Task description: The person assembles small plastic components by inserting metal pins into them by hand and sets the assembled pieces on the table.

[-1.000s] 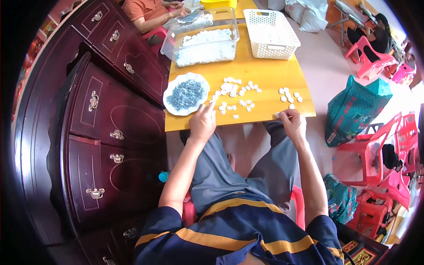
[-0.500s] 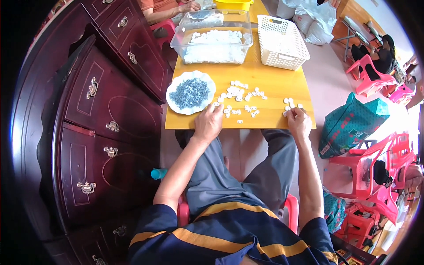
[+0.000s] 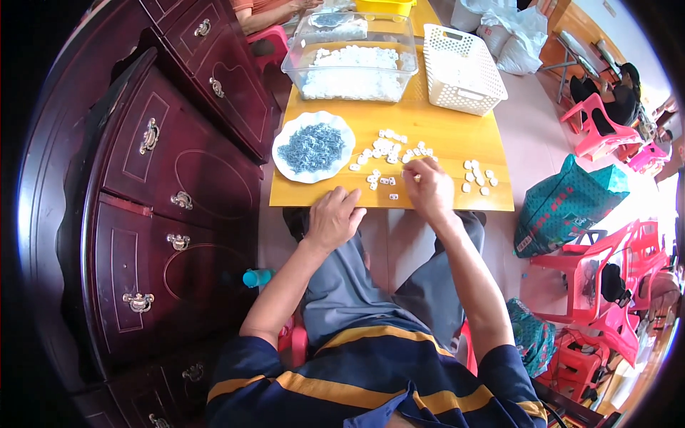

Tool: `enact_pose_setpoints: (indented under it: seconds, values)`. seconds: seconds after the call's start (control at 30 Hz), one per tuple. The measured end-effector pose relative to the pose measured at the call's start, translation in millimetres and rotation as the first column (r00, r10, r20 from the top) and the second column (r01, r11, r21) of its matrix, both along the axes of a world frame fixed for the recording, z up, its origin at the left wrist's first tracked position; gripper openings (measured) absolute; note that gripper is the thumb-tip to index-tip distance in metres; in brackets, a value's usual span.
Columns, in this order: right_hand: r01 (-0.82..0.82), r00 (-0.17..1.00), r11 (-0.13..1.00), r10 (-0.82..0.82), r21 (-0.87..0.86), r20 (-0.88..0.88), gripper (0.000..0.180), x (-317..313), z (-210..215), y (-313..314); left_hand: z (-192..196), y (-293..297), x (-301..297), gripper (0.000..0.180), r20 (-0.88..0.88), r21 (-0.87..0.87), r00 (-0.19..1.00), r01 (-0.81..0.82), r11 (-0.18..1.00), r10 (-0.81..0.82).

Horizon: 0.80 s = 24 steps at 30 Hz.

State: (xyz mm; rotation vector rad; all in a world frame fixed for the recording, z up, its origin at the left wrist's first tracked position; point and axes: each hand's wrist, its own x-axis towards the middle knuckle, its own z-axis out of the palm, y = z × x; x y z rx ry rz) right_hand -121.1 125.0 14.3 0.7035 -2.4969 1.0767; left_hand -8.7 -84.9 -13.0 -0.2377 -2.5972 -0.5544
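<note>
My left hand (image 3: 334, 217) rests at the table's near edge, fingers apart, with nothing visible in it. My right hand (image 3: 431, 190) is over the near middle of the table. Its fingers are curled together among small white pieces, and whatever is between the fingertips is hidden. A loose heap of small white pieces (image 3: 386, 147) lies just beyond; those near the edge show dark spots. A separate group of white round pieces (image 3: 478, 175) sits to the right. Left of the heap, a white scalloped plate (image 3: 283, 161) holds many thin grey metal-looking bits (image 3: 312, 148).
On the yellow table (image 3: 371, 120), a clear plastic bin (image 3: 300, 77) of white pieces and a white perforated basket (image 3: 467, 100) stand farther back. Dark wooden drawers (image 3: 207, 171) line the left. A green bag (image 3: 556, 207) and pink chairs (image 3: 571, 274) are at right. Another person's arm (image 3: 275, 18) shows beyond the bin.
My right hand has moved left from the right-hand group to the middle pieces. That group is now fully visible and more spread out. My left hand has drawn back slightly toward me.
</note>
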Motion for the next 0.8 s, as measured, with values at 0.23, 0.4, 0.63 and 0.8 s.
enact_pose_setpoints:
  seconds: [0.23,0.4,0.63,0.8]
  values:
    - [-0.146,0.985,0.978,0.13,0.151,0.116,0.012,-7.9,-10.3,-78.8,-10.1,-7.5,2.3,0.021,-0.106,0.029,0.993,0.064,0.998,-0.061]
    - [-0.163,0.981,0.964,0.135,0.21,0.143,0.014,-10.9,-13.6,-95.5,-15.3,-10.9,3.5,0.01,-0.164,0.022,0.985,0.064,0.998,-0.06]
    - [-0.162,0.976,0.953,0.117,0.256,0.181,0.015,-17.7,-23.3,-100.0,-15.3,-10.8,0.6,0.008,-0.199,0.047,0.979,0.063,0.997,-0.053]
    - [-0.195,0.973,0.952,0.158,0.235,0.167,0.015,-16.8,-26.0,-96.4,-19.4,-10.9,0.8,0.008,-0.212,0.043,0.976,0.058,0.997,-0.048]
